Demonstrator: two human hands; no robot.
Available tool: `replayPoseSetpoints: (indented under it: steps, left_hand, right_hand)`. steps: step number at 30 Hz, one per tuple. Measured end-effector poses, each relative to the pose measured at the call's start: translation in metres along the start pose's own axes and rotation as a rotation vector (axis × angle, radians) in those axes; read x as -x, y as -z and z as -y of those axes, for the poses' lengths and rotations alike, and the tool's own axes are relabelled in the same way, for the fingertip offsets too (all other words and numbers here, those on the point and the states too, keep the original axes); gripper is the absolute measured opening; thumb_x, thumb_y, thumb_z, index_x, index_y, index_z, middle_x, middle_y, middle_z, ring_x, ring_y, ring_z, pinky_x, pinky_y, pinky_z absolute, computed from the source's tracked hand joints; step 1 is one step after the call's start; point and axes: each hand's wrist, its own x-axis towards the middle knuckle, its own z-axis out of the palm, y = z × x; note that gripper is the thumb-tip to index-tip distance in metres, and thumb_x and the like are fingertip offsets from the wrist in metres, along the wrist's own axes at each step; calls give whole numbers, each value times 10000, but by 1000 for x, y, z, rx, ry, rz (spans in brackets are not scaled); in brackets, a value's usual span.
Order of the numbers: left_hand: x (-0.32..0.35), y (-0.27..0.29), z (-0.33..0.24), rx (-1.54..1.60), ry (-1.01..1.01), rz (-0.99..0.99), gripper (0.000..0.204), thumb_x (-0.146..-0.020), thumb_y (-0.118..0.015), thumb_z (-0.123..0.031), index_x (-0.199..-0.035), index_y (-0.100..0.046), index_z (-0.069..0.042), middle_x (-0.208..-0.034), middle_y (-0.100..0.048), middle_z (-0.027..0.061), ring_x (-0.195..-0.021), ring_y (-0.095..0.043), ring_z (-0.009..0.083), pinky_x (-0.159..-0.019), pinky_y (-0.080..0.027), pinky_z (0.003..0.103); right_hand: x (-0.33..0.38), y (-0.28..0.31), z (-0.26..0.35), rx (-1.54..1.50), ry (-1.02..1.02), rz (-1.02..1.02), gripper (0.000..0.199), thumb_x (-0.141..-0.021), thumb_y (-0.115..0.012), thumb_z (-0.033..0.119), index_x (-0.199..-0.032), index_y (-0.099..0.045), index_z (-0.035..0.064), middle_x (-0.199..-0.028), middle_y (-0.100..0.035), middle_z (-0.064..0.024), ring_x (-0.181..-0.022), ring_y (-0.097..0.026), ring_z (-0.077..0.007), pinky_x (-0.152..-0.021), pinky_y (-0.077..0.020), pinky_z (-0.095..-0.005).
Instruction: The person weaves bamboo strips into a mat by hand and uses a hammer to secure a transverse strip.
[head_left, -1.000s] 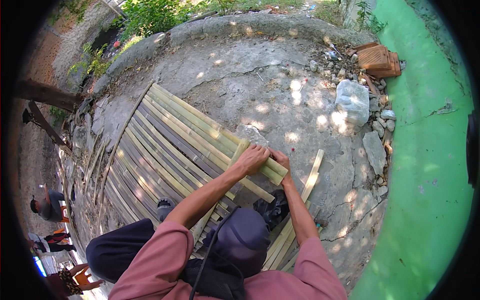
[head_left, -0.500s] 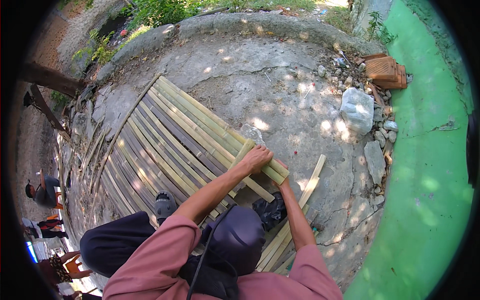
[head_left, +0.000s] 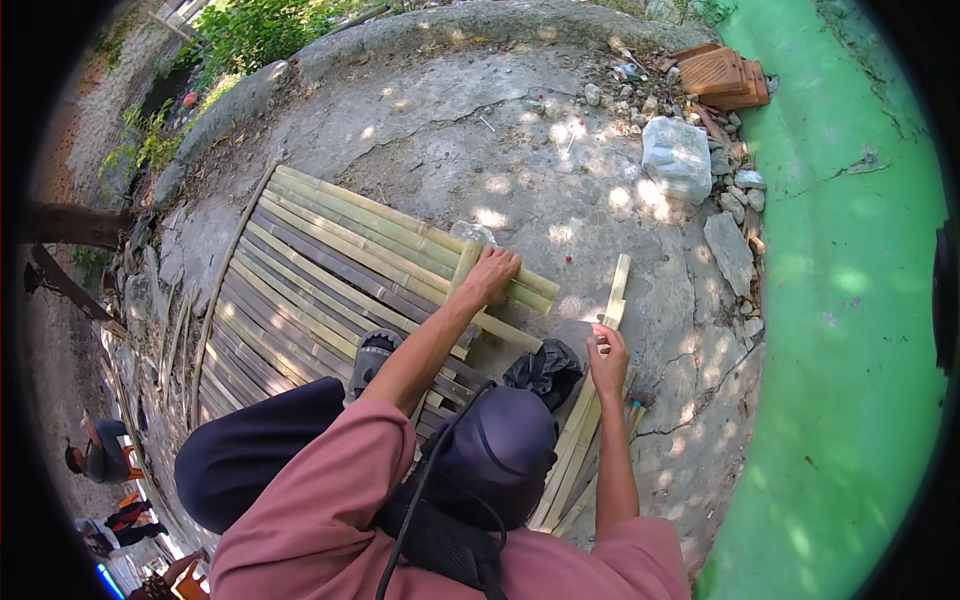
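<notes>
A panel of green and dark bamboo slats (head_left: 330,255) lies on the ground in front of me. My left hand (head_left: 490,275) is closed round the upper slats near their right end, beside a short bamboo crosspiece (head_left: 465,264). To the right, my right hand (head_left: 608,362) has its fingers curled in a pinch, over loose bamboo strips (head_left: 568,465). One pale strip (head_left: 619,285) sticks out beyond those fingers. Whatever sits between the fingertips is too small to make out. Between my hands, under the slat ends, is a crumpled black plastic bag (head_left: 545,372).
A white stone block (head_left: 677,160), rubble and stacked terracotta tiles (head_left: 722,78) lie along the green wall (head_left: 845,300). My sandalled foot (head_left: 374,358) is by the slats. A clear plastic piece (head_left: 473,233) lies past the panel. People sit at the far left.
My right hand has left the end of the slats and moved right to the loose strips. The left hand keeps its hold on the slats. The whole view has shifted and turned slightly.
</notes>
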Motion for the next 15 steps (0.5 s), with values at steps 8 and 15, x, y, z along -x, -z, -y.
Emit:
replayPoseSetpoints:
  steps: [8, 15]
  left_hand:
    - [4, 11, 20, 199, -253, 36, 805, -837, -756, -288, -1560, -475, -70, -1501, -521, 200, -1445, -461, 397, -1251, -298, 521]
    - [0, -2, 73, 176, 138, -477, 367, -1094, -564, -303, -1375, -696, -109, -1480, -645, 102, -1452, -543, 335, -1248, -327, 541]
  right_hand:
    - [56, -4, 49, 98, -5, -42, 279, -952, -734, -4, -1219, -782, 61, -1080, -718, -126, -906, -710, -262, -813, -567, -376]
    - [113, -36, 93, 84, -126, 147, 206, -910, -656, -37, -1073, -773, 8, -957, -713, -137, -784, -714, -277, -704, -567, -389]
